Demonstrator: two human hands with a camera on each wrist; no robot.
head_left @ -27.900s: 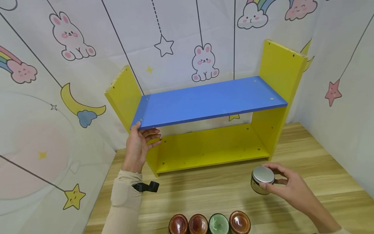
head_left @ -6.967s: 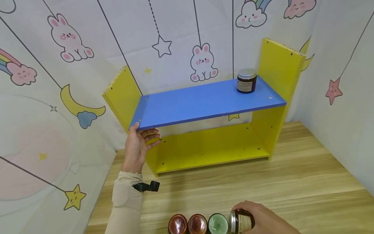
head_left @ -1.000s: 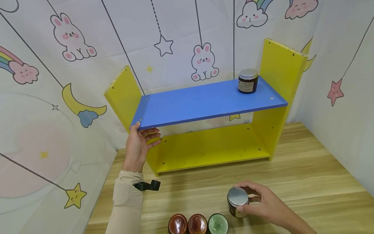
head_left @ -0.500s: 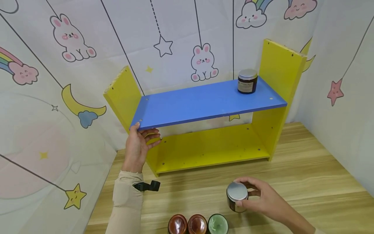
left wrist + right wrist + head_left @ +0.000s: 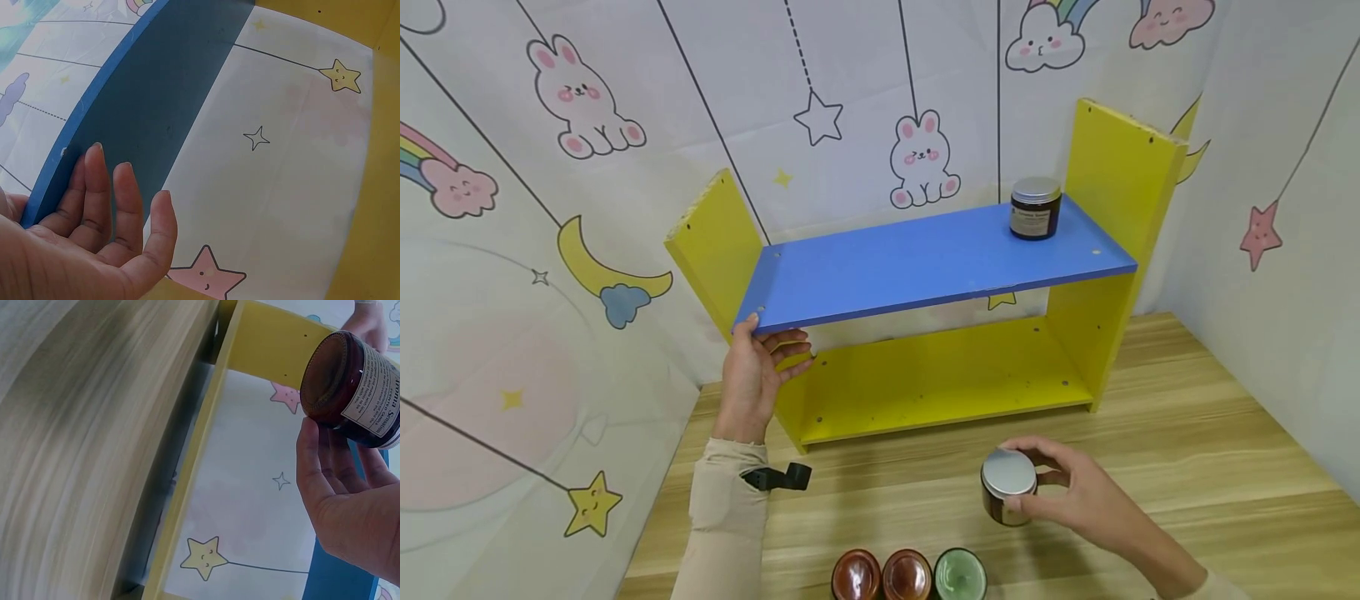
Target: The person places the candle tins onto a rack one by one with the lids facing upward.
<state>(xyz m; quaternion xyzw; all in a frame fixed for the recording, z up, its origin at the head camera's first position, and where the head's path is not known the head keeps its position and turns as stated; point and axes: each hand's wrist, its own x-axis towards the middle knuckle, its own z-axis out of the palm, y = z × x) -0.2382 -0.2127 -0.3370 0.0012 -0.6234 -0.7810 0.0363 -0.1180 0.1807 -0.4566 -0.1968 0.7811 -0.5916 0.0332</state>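
My right hand (image 5: 1071,496) holds a dark glass jar (image 5: 1006,508) with a silver lid, upright above the wooden table. In the right wrist view its brown base and printed label face the camera, with fingers and thumb round its side. My left hand (image 5: 752,375) grips the left front corner of the blue shelf board (image 5: 925,262), thumb on top and fingers beneath. The left wrist view shows those fingers (image 5: 128,206) under the board. A like jar (image 5: 1034,212), lidded and labelled, stands at the right end of the blue board.
Along the table's near edge stand two red-brown round jars (image 5: 856,575) and a green one (image 5: 959,575), cut off by the frame. The yellow shelf unit (image 5: 1123,175) has upright side panels and a lower yellow board (image 5: 925,387). A patterned wall sheet (image 5: 850,67) hangs behind it.
Earlier a jar went onto the blue board, and my right hand took another from the row, tipped sideways, then upright. Over the last second it moved forward. My left hand stays put.
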